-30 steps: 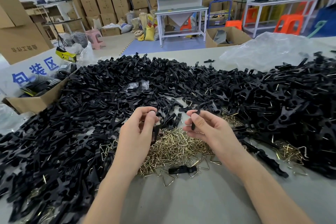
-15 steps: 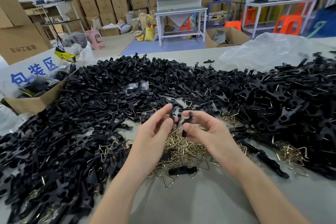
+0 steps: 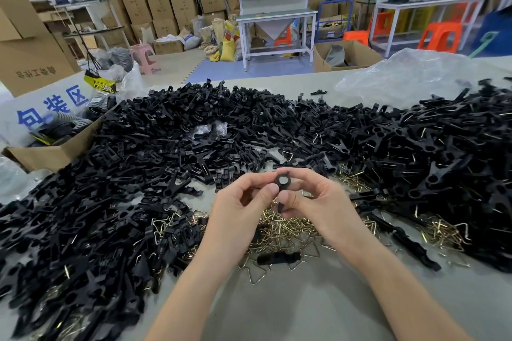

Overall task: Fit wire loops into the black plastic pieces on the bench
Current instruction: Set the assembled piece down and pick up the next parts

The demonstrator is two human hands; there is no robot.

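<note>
Both hands meet above a heap of brass-coloured triangular wire loops (image 3: 288, 227) at the middle of the bench. My left hand (image 3: 241, 207) and my right hand (image 3: 318, 205) together pinch one black plastic piece (image 3: 282, 181), held upright with its ring end on top. Whether a wire loop sits in it is hidden by my fingers. A broad pile of black plastic pieces (image 3: 171, 147) covers the bench from left to right behind and beside my hands.
A single black piece (image 3: 278, 258) lies among loose loops just in front of my hands. An open cardboard box (image 3: 52, 152) stands at the left edge. Crumpled clear plastic (image 3: 415, 75) lies at the back right. Bare grey bench top (image 3: 304, 307) lies between my forearms.
My hands, apart a second ago with a piece in each, have come together. They now hold one black piece between them, raised slightly above the loops.
</note>
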